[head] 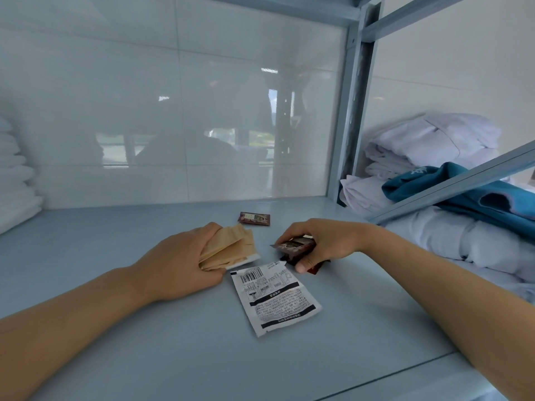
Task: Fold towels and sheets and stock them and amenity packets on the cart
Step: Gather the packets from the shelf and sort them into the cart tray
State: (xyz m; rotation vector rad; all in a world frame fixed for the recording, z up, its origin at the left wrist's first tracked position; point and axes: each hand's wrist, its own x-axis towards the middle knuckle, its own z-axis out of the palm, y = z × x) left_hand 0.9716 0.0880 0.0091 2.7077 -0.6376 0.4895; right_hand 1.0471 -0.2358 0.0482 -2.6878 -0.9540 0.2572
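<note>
- Blue-grey shelf [115, 357], white tiled wall behind.
- Left hand [176, 261], frame centre, grips tan packets [231, 247].
- Right hand [324, 241] pinches dark packets [295, 246].
- White packet [275, 299] lies flat below them; 1 dark packet [254, 218] above.
- Folded white linen [434, 140] at right.

Tan packets [228, 248] fanned, mid-shelf. Dark brown packets [295, 246] bunched just right of them. Single brown packet [254, 218] flat, nearer back edge. White printed packet [275, 299] flat, barcode up, nearer front edge.
</note>
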